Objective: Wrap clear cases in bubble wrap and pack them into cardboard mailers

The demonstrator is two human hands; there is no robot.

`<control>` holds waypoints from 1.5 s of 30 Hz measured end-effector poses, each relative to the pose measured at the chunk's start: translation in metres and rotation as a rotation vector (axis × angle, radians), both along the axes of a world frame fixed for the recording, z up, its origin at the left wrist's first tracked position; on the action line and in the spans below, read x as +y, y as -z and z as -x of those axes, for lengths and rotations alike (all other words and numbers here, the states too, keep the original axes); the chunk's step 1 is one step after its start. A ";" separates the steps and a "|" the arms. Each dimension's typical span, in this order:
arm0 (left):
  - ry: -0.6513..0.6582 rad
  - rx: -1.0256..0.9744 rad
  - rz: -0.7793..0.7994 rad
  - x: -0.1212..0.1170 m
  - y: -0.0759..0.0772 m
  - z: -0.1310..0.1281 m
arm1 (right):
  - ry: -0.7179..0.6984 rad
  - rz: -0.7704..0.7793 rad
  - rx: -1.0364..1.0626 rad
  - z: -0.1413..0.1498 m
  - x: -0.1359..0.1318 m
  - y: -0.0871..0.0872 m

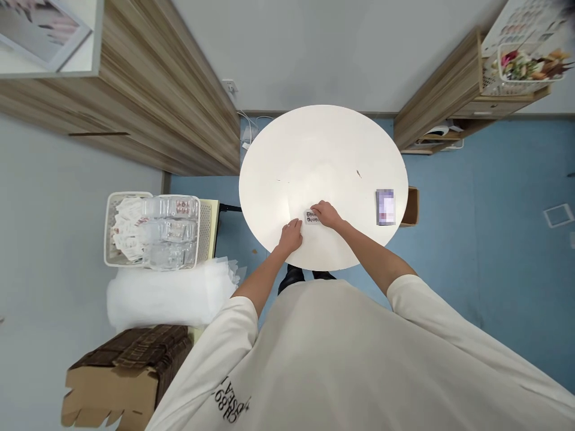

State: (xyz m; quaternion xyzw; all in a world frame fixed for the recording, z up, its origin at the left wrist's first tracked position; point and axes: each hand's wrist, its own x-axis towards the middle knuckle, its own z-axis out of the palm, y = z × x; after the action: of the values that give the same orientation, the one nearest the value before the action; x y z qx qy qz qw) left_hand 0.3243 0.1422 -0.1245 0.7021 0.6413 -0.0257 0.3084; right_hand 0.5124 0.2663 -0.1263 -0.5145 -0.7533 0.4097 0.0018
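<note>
A small pale pack [312, 217] with rows of dark, roundish pieces lies on the white oval table [323, 143], close to its front edge. My right hand [327, 214] has its fingers closed on the pack's right upper corner, covering part of it. Just left of the pack, apart from it, my left hand [291, 236] rests on the tabletop with fingers lightly bent and nothing visible in them. What exactly the pieces are is too small to tell. Toward the table's right side lies a flat purple-and-white packet [385, 207], its print blurred.
On the left, a white basket [109, 230] holds papers and clear boxes. Beside it are a roll of translucent wrap [164, 294] and a brown carton [112, 392]. Wooden cabinets [179, 84] stand back left, a shelf unit [442, 96] back right. A cardboard bin [412, 208] is under the table's right edge.
</note>
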 end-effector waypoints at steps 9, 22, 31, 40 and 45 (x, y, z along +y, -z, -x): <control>0.002 -0.002 0.035 -0.004 0.000 0.001 | 0.048 -0.176 -0.070 -0.012 -0.020 -0.003; -0.049 0.098 -0.056 0.049 -0.007 -0.022 | -0.285 -0.161 -0.261 -0.043 -0.091 0.008; -0.004 0.124 -0.065 0.054 -0.005 -0.017 | -0.287 -0.205 -0.316 -0.038 -0.097 0.005; 0.002 0.066 -0.037 0.053 -0.004 -0.009 | -0.225 -0.181 -0.258 -0.032 -0.085 -0.011; -0.092 -0.054 0.027 0.057 -0.004 0.009 | -0.076 -0.157 -0.170 -0.026 -0.057 -0.018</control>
State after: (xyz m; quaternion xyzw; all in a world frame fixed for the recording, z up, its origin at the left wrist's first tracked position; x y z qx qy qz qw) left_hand 0.3156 0.1996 -0.1202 0.6682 0.6638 -0.0012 0.3360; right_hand 0.5387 0.2093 -0.1088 -0.5167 -0.7994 0.3042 -0.0374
